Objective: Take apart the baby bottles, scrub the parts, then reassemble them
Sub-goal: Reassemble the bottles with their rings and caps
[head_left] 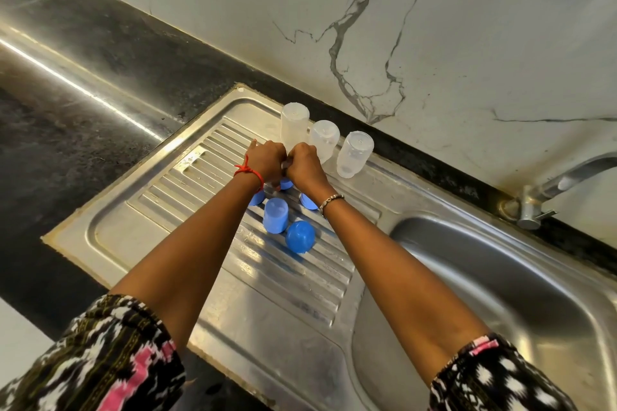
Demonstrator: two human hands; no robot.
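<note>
Three clear bottles (324,140) stood upside down in a row at the back of the ribbed draining board (187,183), and the blue caps (275,215) lay scattered on the ribs just in front of them. Such plastic parts are probably light and stiff, likely slick if wet, and easy to tip; a bottle is best gripped round its body, a cap round its rim.

Both arms reached straight out over the board, wrists close together. The left hand (267,160) and the right hand (302,162) were curled knuckles-up, touching each other just in front of the bottles. They seemed to clasp a small part between them, with a bit of blue showing underneath, but the fingers were hidden, so what they held could not be told.
</note>
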